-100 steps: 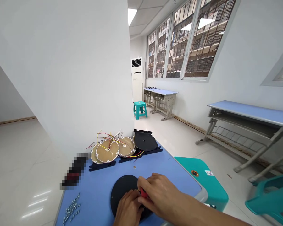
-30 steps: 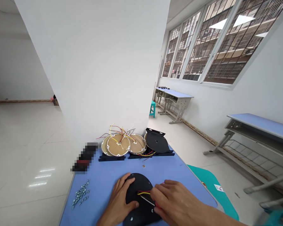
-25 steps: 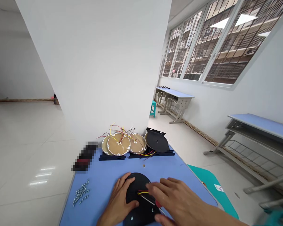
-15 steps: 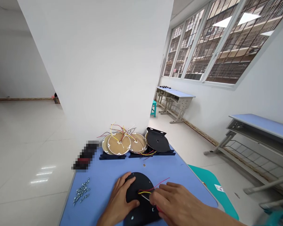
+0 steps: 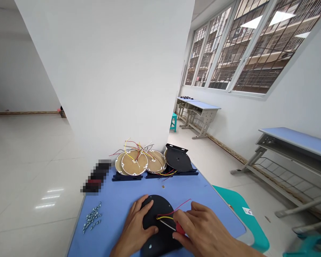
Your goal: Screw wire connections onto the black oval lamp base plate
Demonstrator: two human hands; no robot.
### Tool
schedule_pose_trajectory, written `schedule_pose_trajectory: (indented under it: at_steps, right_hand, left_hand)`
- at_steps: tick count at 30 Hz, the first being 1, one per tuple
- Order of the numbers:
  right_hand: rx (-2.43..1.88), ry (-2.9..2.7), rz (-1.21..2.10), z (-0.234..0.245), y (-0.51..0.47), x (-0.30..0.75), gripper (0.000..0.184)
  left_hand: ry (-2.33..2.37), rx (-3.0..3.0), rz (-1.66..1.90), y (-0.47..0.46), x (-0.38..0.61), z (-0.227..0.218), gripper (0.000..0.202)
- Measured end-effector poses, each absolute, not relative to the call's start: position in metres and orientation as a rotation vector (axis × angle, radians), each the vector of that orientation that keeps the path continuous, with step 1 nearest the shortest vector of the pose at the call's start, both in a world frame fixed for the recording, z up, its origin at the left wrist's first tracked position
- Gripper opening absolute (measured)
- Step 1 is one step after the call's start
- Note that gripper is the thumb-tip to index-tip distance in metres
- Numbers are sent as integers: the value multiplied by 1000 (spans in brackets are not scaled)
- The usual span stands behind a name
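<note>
A black round plate (image 5: 160, 233) lies on the blue desk in front of me. Red, yellow and white wires (image 5: 164, 217) come out of its centre hole. My left hand (image 5: 136, 223) grips its left side, thumb and index finger on top and the other fingers at the rim. Over the plate's right side, my right hand (image 5: 200, 226) is closed around a red-handled screwdriver (image 5: 179, 228); its tip is hidden. The wires run under or beside these fingers. A silver screw (image 5: 150, 246) sits in the plate near its lower edge.
Loose silver screws (image 5: 91, 218) lie in a pile at the left. Along the wall stand several round assemblies (image 5: 135, 167) with tan backs and loose wires, and one with its black side (image 5: 178, 160) showing. A teal stool (image 5: 246, 207) touches the desk's right side.
My right hand has shifted slightly and turned, so more of the red handle shows. The wires have moved a little; my left hand stays on the plate.
</note>
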State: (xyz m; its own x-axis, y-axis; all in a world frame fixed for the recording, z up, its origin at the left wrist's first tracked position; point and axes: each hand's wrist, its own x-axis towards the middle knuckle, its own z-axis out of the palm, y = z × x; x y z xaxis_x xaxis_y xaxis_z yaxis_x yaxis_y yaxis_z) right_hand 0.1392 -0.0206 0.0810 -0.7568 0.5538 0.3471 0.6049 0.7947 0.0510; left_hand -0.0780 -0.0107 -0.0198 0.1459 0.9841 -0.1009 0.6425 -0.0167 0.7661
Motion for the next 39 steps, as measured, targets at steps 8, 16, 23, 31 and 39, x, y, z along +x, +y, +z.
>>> schedule_pose_trajectory:
  at_steps: [8, 16, 23, 31, 39]
  right_hand:
    - [-937, -2518, -219, 71, -18, 141, 11]
    - [-963, -2472, 127, 93, -18, 158, 7]
    - [-893, -2289, 170, 108, -13, 164, 6]
    - [-925, -2345, 259, 111, -19, 151, 6]
    - [-907, -2290, 250, 115, -17, 148, 9]
  left_hand:
    - [1581, 1784, 565, -13, -79, -18, 72]
    - [1717, 1812, 837, -36, -98, -26, 44]
    - [2533, 2053, 1069, -76, -186, -53, 37]
    - [2664, 2317, 606, -74, -192, -49, 37]
    - [2605, 2395, 748, -70, -195, -51, 35]
